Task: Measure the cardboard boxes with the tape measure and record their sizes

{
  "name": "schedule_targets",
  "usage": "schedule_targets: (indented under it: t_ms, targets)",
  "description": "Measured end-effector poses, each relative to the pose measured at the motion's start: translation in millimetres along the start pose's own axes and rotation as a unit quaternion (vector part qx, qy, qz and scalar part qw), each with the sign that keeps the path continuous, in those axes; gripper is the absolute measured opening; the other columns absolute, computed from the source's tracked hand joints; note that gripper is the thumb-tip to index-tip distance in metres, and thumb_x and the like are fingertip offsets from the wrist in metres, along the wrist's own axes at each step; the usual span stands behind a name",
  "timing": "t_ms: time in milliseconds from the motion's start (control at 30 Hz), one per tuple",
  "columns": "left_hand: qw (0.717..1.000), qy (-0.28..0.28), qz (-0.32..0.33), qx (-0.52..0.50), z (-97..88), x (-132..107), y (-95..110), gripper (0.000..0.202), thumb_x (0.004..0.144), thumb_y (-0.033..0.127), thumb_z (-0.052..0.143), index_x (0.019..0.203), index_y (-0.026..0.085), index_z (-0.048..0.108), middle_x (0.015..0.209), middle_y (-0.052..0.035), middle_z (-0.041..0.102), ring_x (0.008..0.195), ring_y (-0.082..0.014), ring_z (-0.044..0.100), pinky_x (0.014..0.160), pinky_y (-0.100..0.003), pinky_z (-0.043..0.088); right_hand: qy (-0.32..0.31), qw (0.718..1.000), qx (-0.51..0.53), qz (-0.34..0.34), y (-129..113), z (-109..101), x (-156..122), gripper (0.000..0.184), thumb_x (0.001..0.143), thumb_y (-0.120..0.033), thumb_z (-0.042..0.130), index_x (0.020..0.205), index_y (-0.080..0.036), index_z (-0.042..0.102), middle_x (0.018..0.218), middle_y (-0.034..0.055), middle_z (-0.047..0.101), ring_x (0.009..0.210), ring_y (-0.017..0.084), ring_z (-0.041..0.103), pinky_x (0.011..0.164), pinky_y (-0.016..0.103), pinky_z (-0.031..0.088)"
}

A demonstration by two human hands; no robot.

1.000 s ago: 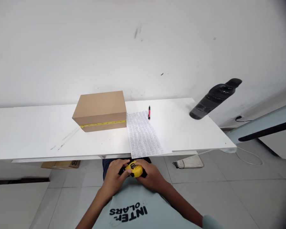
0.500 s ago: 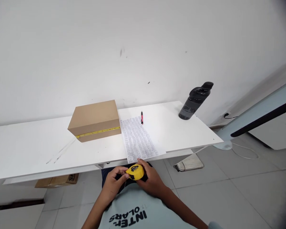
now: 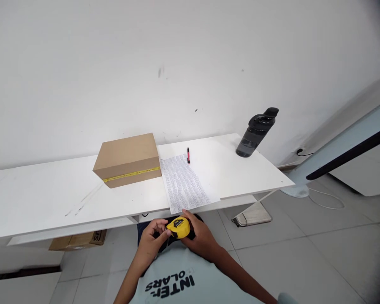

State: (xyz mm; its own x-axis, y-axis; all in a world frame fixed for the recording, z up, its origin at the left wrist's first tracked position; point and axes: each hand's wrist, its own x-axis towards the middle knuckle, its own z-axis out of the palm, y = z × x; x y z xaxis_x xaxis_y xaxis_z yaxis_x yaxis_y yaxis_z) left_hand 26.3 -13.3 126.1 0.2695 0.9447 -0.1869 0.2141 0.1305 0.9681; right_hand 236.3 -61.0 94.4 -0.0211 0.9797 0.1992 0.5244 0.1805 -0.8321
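A yellow and black tape measure is held in front of my body, just below the table's front edge. My right hand wraps around its right side, thumb below and index finger along the top. At the left end, by the tape's mouth, my left hand has its thumb and curled fingers against the case. Whether a bit of blade is pinched there is hidden. A brown cardboard box sits on the table, with a yellow marked strip running along its front face.
On the white table a handwritten sheet overhangs the front edge. A red and black pen lies at its top corner. Farther right stands a dark bottle. Below the table is another carton. A wall rises behind.
The view has shifted slightly. My left fingers have loosened a little at the tape measure's front, while my right hand keeps the same hold. Objects on the table stay in place.
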Motion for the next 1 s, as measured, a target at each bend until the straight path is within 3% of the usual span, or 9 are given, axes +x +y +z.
schedule_targets:
  t_ms: [233,433,633,1000]
  targets:
    - [1.0,0.019,0.006,-0.01,-4.6,-3,1,0.051,0.067,0.055,0.084,0.1,0.019,0.071,0.068,0.0049,0.053,0.065,-0.012,0.048,0.068,-0.027,0.043,0.0,0.995,-0.043,-0.093,-2,7,9,0.04,0.084,-0.022,0.064,0.124,-0.02,0.065,0.125,0.0147,0.074,0.112,0.03,0.073,0.097,0.048,0.058]
    - [1.0,0.012,0.009,-0.023,-0.2,-1,-2,0.054,0.067,0.054,0.085,0.104,0.019,0.067,0.068,0.006,0.052,0.062,-0.0108,0.046,0.065,-0.026,0.041,-0.002,0.996,-0.051,-0.069,6,12,3,0.038,0.087,-0.026,0.066,0.125,-0.022,0.066,0.128,0.0132,0.075,0.116,0.032,0.073,0.099,0.05,0.058]
    - [0.999,-0.002,0.008,-0.047,4.3,0,5,0.069,0.07,0.048,0.085,0.126,0.019,0.056,0.072,0.0074,0.053,0.061,-0.0094,0.045,0.064,-0.025,0.04,0.037,0.997,-0.031,-0.06,15,14,-1,0.038,0.09,-0.031,0.064,0.127,-0.024,0.066,0.135,0.0134,0.071,0.123,0.034,0.07,0.103,0.054,0.058]
    - [1.0,0.022,0.012,-0.015,-8.5,-2,11,0.056,0.076,0.047,0.08,0.122,0.021,0.06,0.073,0.0061,0.057,0.063,-0.0105,0.05,0.067,-0.026,0.043,0.019,0.999,-0.012,-0.037,12,2,1,0.038,0.088,-0.031,0.068,0.125,-0.024,0.064,0.141,0.0142,0.068,0.13,0.032,0.066,0.109,0.053,0.053]
